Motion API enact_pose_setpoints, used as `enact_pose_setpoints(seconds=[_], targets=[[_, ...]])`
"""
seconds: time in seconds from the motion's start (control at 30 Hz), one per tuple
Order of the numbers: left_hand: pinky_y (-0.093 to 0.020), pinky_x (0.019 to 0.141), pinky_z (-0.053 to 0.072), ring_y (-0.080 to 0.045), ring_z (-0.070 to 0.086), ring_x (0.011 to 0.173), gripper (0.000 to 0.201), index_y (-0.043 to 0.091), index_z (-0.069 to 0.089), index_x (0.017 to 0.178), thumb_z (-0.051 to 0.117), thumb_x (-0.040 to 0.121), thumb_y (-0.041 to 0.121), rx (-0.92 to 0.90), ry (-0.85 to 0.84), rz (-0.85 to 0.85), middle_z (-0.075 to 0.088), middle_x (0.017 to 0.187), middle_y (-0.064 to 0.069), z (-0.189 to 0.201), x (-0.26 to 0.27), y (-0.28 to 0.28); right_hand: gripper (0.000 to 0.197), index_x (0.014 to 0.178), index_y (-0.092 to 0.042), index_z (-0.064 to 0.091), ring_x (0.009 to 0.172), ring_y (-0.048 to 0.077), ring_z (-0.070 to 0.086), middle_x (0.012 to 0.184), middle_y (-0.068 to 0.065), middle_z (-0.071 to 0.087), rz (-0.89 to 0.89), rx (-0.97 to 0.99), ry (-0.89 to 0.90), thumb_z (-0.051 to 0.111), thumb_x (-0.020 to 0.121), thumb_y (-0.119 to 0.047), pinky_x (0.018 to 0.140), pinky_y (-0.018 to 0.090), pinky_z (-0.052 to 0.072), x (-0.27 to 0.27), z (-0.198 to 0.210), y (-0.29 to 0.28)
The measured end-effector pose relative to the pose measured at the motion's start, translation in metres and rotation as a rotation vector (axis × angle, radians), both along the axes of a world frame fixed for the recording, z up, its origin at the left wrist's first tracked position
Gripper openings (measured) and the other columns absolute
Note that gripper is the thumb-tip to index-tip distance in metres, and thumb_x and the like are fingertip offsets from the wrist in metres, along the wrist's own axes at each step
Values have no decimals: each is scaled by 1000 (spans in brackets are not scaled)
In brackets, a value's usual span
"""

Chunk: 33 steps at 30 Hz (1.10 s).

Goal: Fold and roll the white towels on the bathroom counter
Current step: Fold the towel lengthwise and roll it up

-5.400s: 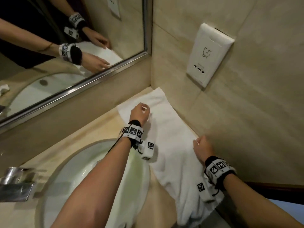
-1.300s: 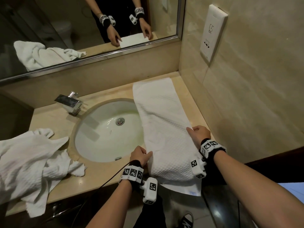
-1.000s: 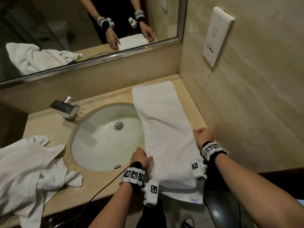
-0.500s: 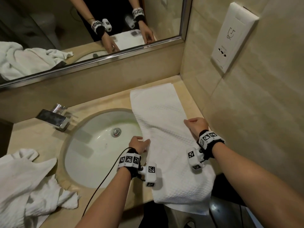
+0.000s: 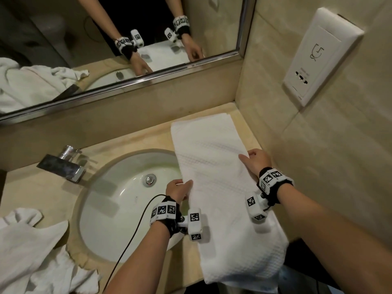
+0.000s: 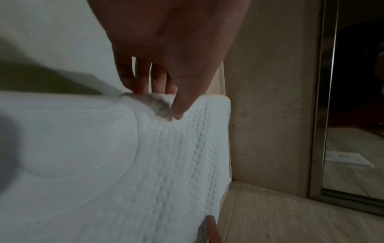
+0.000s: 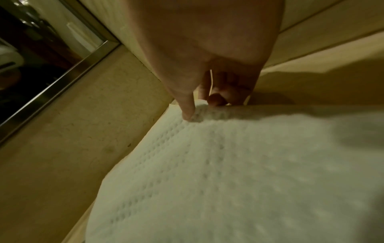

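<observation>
Towel (image 5: pixel 214 166) lies as long folded strip, centre-right of frame, near end hanging off counter (image 5: pixel 131 143). Our left hand (image 5: pixel 177 190) and right hand (image 5: pixel 257 159) each pinch one long edge. We judge folding done, rolling not begun; crumpled towels (image 5: pixel 31 251) lower left untouched.

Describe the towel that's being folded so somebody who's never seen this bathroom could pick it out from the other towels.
Start at the oval sink: the folded towel lies to its right as a long flat white strip, running from the mirror corner to the counter's front edge. Both hands pinch its long edges. Unlike the crumpled towels left of the sink, it is smooth and waffle-textured.
</observation>
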<state>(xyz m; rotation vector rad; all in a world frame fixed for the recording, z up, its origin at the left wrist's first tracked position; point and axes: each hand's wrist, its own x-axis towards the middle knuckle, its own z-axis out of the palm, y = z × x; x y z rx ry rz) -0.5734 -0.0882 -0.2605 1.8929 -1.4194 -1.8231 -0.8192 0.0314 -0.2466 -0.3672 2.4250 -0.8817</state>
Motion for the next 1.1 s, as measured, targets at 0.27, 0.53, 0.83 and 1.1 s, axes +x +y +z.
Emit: enact_pose_setpoints(seconds=[0.27, 0.53, 0.83, 1.1], targets=[[-26, 61, 48, -16, 57, 64, 27, 8, 60, 108, 70, 85, 18, -114, 41, 53, 65, 80, -3, -3, -12, -26, 26, 96, -8, 68, 103, 30, 63, 107, 12, 69, -85, -32, 15, 69, 87, -32, 83, 28, 45, -19, 3, -40], [-28, 65, 48, -16, 54, 62, 24, 9, 56, 104, 67, 83, 16, -130, 58, -12, 59, 83, -4, -2, -19, -37, 31, 91, -15, 67, 91, 30, 68, 95, 6, 72, -97, -123, -7, 68, 78, -43, 84, 40, 55, -32, -1, -72], [-30, 67, 45, -17, 53, 68, 19, 20, 57, 89, 73, 81, 24, -230, 104, -3, 57, 78, 3, -5, -24, -54, 33, 112, -9, 66, 94, 28, 66, 101, 6, 69, -149, -215, -35, 69, 85, -29, 88, 38, 54, -61, -2, -123], [-30, 67, 49, -19, 55, 64, 9, 14, 60, 87, 66, 82, 11, -369, 27, 7, 56, 69, 2, 4, -35, -77, 22, 108, -5, 66, 43, 7, 54, 66, 0, 56, -184, -394, -61, 68, 88, -14, 46, 24, 47, -68, -1, -150]])
